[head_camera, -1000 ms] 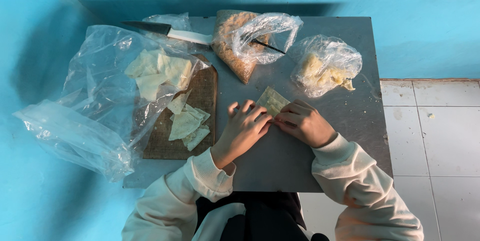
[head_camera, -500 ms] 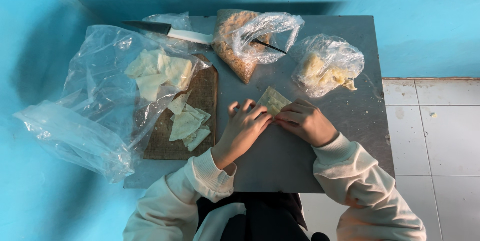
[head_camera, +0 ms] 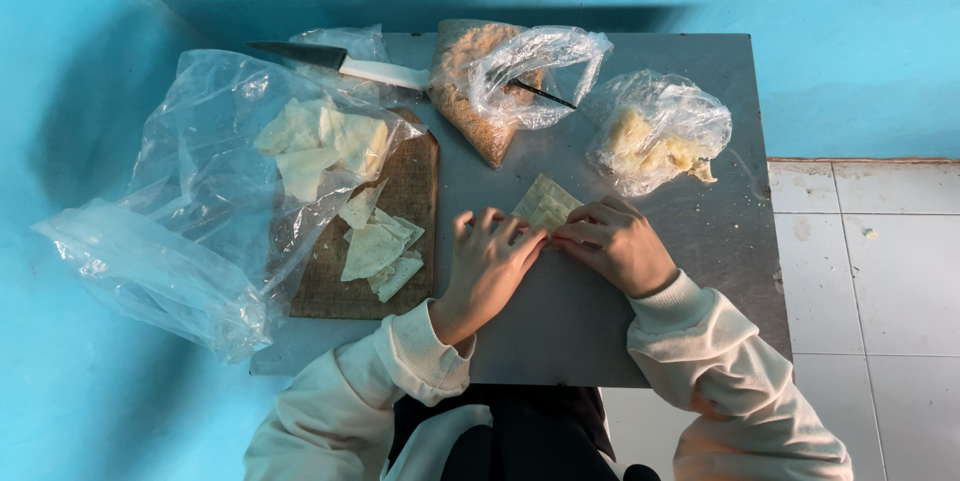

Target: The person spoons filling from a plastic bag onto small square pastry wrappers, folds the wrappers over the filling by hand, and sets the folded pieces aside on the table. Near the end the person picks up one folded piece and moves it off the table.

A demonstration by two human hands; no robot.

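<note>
On table, both hands' fingers pinching wrapper.

Grey metal table w/ brown wooden cutting board, white-handled knife, clear plastic bag of crumbs, clear bag of yellow chunks, pale folded dough wrapper, big crumpled clear bag at left edge.

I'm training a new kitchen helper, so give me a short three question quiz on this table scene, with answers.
1. True or false: both hands rest on the pale folded wrapper on the metal table.
2. What lies on the wooden board? A) cut wrapper pieces B) the knife C) a spoon
3. Where is the knife?

Key
1. True: the left hand and right hand meet at its near edge.
2. A, the wrapper pieces.
3. At the table's far edge, left of the crumb bag.
</note>
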